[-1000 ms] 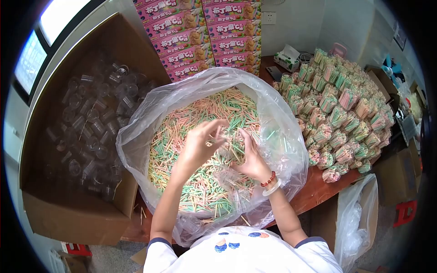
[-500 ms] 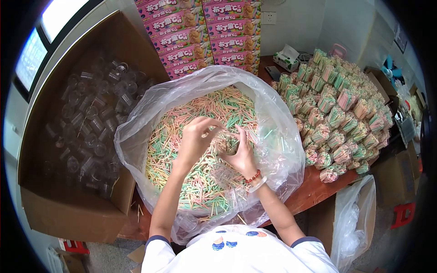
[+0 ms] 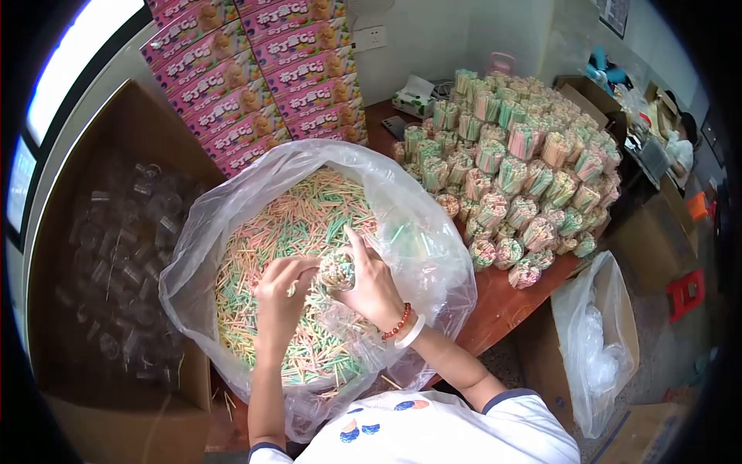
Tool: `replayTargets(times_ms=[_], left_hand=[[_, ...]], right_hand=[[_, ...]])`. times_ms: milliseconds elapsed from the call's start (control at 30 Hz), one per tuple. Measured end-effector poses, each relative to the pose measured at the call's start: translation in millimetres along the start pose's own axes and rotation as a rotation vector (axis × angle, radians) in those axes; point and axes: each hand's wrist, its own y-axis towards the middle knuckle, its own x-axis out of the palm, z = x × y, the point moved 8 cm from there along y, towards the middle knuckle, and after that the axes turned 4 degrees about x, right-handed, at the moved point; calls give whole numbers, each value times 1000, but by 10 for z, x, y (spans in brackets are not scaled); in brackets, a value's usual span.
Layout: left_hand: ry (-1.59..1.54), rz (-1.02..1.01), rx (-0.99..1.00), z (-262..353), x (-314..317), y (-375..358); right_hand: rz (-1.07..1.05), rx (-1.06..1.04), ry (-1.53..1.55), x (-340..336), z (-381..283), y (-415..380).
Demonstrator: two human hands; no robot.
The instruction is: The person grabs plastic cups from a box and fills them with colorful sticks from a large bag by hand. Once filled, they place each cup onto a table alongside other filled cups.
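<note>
In my right hand [image 3: 374, 292] is a clear plastic cup [image 3: 338, 272] packed with thin pastel sticks, their ends facing up at me. The thumb and fingers wrap round its side. My left hand [image 3: 280, 295] is closed at the cup's left, fingertips close to its rim; a small pale bit shows between the fingers, too little to name. Below both hands lies a large heap of loose pink, green and yellow sticks [image 3: 270, 224] inside a clear plastic bag [image 3: 189, 255] with its mouth spread wide.
At the left stands a cardboard box [image 3: 116, 414] with many clear empty cups [image 3: 127, 267]. Filled cups [image 3: 514, 174] are piled on the red table [image 3: 506, 309] at right. Pink printed cartons [image 3: 220, 85] are stacked behind. A bag-lined box [image 3: 599, 348] stands lower right.
My view has turned to the right. My left hand has come down from above the cup to its left side, and the cup's filled top now shows clearly.
</note>
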Motion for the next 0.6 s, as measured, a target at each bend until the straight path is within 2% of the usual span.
replayTargets(times_ms=[33, 100, 133, 200, 233, 300, 333, 400, 467, 500, 533, 600], left_hand=[[11, -74, -151, -178, -69, -13], [550, 4, 130, 71, -212, 106], [502, -56, 147, 155, -141, 133], [7, -294, 149, 411, 209, 155], [-100, -299, 216, 513, 364, 132], [-71, -240, 280, 555, 472, 138], [-118, -141, 273, 594, 471, 184], [-203, -171, 271, 668, 491, 277], [-311, 27, 253, 530, 342, 398], [-480, 182, 76, 326, 269, 468], [-62, 74, 95, 406, 128, 630], [495, 104, 256, 576, 247, 829]], right_hand=[[-5, 19, 0, -78, -15, 10], [-5, 40, 9, -218, -53, 32], [8, 16, 5, -279, -80, 25], [30, -80, 14, -349, -130, 24], [38, -76, 7, -405, -103, 22], [-15, -12, 50, -492, -28, 22], [-30, 36, 16, -571, 0, 10], [-4, 30, 11, -786, -31, -41], [13, 58, 9, -1024, 14, -94], [12, 95, -6, -1173, 79, -108], [11, 131, -21, -1335, 143, -120], [69, 179, -121, -1711, 225, -91]])
